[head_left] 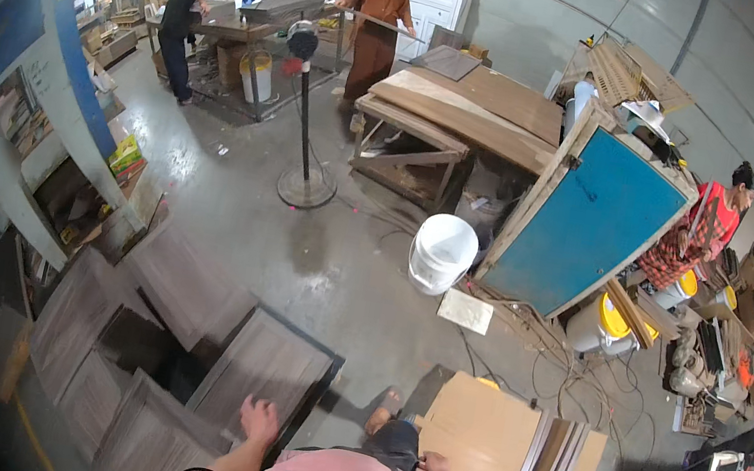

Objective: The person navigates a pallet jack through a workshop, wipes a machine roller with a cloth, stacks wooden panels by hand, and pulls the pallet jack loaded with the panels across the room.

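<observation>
My left hand (259, 420) is over a grey-brown wood-grain cabinet door panel (262, 370), its fingers apart and holding nothing. Whether the fingertips touch the panel is hard to make out. More such panels (155, 422) lie around it on the left, some overlapping. On the other side, my right hand (433, 467) is at the near left edge of a brown cardboard sheet (479, 429). Its fingers are small and partly hidden, so their grip is unclear. Beside the sheet stands a row of thin boards on edge (548, 465).
Ahead are a white bucket (444, 246), a white slab (466, 311) and a standing fan (302, 115). Cables (573, 365) trail over the floor at right, near a blue-panelled cabinet (587, 219). Several people work farther off, around a wooden worktable (477, 103) and other benches.
</observation>
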Tool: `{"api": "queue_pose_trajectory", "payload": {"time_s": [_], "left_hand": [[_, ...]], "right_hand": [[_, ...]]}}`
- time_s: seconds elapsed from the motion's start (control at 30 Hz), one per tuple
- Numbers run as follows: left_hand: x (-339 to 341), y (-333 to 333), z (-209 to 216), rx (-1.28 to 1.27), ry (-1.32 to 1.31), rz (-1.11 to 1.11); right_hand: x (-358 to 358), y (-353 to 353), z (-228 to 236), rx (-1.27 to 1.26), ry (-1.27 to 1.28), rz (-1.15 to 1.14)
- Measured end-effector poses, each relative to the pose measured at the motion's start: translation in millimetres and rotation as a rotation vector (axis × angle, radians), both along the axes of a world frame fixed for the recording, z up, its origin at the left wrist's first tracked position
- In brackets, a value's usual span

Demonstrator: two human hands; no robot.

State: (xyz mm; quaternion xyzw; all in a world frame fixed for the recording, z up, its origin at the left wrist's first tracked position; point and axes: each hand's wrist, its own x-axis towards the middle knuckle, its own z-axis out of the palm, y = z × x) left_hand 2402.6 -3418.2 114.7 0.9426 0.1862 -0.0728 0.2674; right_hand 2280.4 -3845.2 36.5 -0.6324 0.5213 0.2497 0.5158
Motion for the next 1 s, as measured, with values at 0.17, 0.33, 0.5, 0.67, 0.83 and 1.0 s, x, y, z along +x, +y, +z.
{"api": "queue_pose_trajectory", "payload": {"time_s": [0.17,0.33,0.5,0.67,0.83,1.0], "left_hand": [[42,-14,-24,-0.019,0.538,0.171],[113,-65,-42,0.034,0.453,0.106],[245,-128,-3,-0.081,0.455,0.118],[387,-134,-46,-0.202,0.312,0.230],[528,-101,-48,-0.230,0.097,0.306],[633,-66,17,-0.228,-0.039,0.316]], "right_hand": [[217,-86,-1,0.033,-0.329,-0.030],[422,-88,91,0.150,-0.597,0.014],[544,-105,108,0.128,-0.535,0.118],[573,-177,25,-0.267,-0.196,0.499],[585,-175,12,-0.158,0.151,0.717],[698,-108,17,-0.084,0.136,0.821]]}}
